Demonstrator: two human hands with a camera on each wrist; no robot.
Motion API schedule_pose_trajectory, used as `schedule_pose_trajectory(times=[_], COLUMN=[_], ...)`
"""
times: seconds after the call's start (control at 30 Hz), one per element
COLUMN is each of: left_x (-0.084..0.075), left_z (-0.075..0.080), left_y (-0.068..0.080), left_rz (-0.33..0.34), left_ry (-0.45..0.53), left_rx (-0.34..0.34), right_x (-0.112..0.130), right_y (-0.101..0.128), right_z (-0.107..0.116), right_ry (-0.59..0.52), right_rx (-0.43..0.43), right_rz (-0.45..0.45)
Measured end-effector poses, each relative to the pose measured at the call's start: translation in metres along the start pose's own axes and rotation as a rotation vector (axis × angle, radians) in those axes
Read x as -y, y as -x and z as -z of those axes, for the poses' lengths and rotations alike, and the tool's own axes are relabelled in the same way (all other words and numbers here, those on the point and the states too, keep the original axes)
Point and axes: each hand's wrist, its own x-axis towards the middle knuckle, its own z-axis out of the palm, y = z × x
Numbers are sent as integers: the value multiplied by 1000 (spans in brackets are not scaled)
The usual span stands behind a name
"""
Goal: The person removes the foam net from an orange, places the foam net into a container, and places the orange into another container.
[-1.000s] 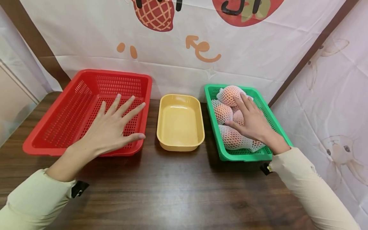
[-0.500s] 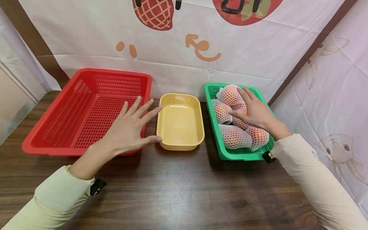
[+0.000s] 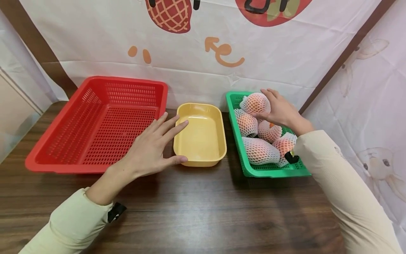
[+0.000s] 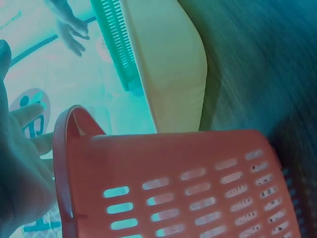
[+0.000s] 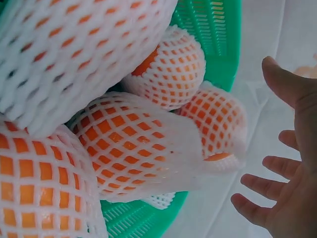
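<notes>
Head view, red basket (image 3: pixel 79 168): is sitting leftmost on the surface (image 3: pixel 196 211).
Left hand (image 3: pixel 147 148): is hovering, fingers spread, between red basket and yellow tray.
Yellow tray (image 3: pixel 201 141): is standing between the baskets.
Green basket (image 3: pixel 276 173): is holding the net-wrapped fruit (image 3: pixel 260 151).
Right hand (image 3: pixel 280 109): is hovering, fingers apart, near the rearmost fruit.

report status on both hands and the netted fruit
Right hand empty, near farthest netted fruit. Left hand empty, by yellow tray. Visible fruit all in green basket. Nothing seen blocking right hand.
</notes>
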Motion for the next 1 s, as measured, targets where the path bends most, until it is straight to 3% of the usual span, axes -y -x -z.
schedule_pose_trajectory(times=[0.23, 0.77, 1.0], left_x=[-2, -11, -9], left_z=[-7, -19, -18], left_y=[-5, -13, -14], left_rz=[-11, -24, -27], left_ry=[14, 52, 60], left_rx=[-16, -28, -34], right_x=[-10, -16, -10], right_y=[-13, -32, -38], right_z=[-6, -25, -31], right_ry=[-61, -26, -112], right_rx=[19, 22, -11], right_rz=[-40, -110, -137])
